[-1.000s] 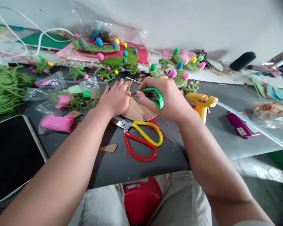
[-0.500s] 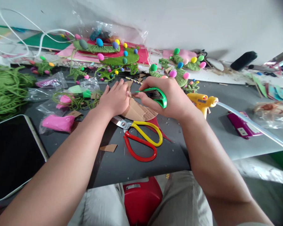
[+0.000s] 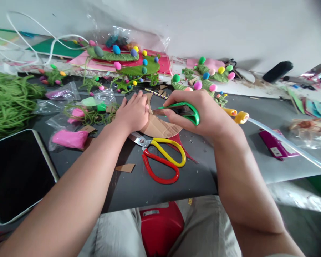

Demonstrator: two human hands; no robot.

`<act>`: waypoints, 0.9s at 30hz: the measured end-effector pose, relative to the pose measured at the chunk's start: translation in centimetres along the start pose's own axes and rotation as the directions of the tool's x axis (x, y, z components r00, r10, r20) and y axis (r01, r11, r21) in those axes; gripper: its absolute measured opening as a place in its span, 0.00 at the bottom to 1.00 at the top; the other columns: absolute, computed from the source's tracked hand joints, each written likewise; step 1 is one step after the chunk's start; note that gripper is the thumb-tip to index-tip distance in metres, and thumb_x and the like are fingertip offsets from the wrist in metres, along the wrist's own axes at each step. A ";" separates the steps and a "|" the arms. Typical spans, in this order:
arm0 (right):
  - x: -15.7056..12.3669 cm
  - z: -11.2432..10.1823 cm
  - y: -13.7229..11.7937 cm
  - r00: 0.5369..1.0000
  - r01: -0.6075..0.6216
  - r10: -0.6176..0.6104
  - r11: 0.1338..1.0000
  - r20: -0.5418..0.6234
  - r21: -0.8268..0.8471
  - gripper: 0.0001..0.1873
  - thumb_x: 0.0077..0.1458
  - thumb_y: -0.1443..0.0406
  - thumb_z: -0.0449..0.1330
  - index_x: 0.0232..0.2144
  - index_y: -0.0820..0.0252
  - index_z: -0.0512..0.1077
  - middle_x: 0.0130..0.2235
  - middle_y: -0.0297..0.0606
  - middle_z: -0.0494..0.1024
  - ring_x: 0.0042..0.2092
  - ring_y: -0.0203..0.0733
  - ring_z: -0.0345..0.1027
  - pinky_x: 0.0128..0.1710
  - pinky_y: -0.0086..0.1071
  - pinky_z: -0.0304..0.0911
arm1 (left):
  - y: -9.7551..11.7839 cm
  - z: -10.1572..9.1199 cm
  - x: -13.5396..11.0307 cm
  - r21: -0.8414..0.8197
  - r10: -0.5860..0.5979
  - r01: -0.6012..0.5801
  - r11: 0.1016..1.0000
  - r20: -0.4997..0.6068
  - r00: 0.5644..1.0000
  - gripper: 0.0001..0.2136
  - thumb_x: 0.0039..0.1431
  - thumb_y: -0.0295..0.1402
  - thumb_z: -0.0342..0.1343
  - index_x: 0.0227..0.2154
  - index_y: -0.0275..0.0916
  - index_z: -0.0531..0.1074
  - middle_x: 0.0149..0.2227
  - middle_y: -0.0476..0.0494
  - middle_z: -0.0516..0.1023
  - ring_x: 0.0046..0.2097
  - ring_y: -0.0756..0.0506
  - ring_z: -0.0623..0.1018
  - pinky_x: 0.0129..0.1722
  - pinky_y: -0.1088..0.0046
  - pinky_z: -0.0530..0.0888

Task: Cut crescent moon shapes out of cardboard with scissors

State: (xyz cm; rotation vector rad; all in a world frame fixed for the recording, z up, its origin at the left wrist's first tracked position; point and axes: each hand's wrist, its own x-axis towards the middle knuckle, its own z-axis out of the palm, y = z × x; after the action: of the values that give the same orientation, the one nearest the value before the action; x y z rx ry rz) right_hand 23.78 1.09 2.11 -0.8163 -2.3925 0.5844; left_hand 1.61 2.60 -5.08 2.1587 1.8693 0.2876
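My left hand lies flat with its fingers stretched out, pressing on a curved piece of brown cardboard. In my right hand is a green utility knife, its blade pointing left at the cardboard close to my left thumb. Whether the blade touches the cardboard is hard to make out. Scissors with one yellow and one red handle lie just in front, their blades partly hidden by my left wrist. A red scrap shows beside the cardboard, and a striped stick lies behind it.
Green yarn and a tablet are on the left, near a bagged pink lump. Decorated green shapes line the back. To the right are a yellow glue gun, partly hidden, and a purple box.
My right hand has drawn the utility knife slightly to the right, away from my left thumb. My left hand stays flat on the cardboard. The whole view has shifted a little.
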 end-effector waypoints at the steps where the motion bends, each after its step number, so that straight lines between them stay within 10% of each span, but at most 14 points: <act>1: 0.0 -0.1 0.0 1.000 -0.007 0.007 1.000 -0.001 0.005 0.05 0.64 0.60 0.65 0.37 0.54 0.76 0.34 0.35 0.80 0.34 0.42 0.69 0.40 0.41 0.71 | 0.0 0.0 0.0 -0.003 -0.001 0.001 1.000 -0.003 1.000 0.29 0.75 0.36 0.35 0.74 0.36 0.56 0.79 0.34 0.49 0.79 0.35 0.53 0.76 0.42 0.50; 18: -0.3 -1.5 0.8 1.000 -0.009 0.008 0.997 0.008 0.082 0.08 0.62 0.58 0.67 0.39 0.55 0.81 0.40 0.39 0.84 0.38 0.46 0.77 0.40 0.39 0.72 | 0.0 0.0 -0.1 0.024 0.030 -0.030 0.999 0.014 0.999 0.27 0.76 0.39 0.34 0.71 0.38 0.60 0.79 0.32 0.49 0.79 0.33 0.51 0.75 0.37 0.48; 27: 1.1 3.0 3.0 0.992 -0.100 0.109 0.986 -0.064 0.133 0.14 0.67 0.54 0.63 0.38 0.58 0.80 0.35 0.38 0.82 0.39 0.46 0.75 0.42 0.39 0.72 | 0.0 -0.1 0.2 0.059 0.021 -0.024 0.998 0.053 0.998 0.29 0.76 0.39 0.32 0.72 0.33 0.59 0.80 0.30 0.45 0.79 0.31 0.48 0.75 0.38 0.48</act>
State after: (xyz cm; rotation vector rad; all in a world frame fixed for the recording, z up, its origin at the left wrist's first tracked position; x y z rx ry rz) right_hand 22.45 3.27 -1.44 -0.8944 -2.2322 0.7324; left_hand 1.57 2.77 -5.01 2.2057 1.8484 0.1803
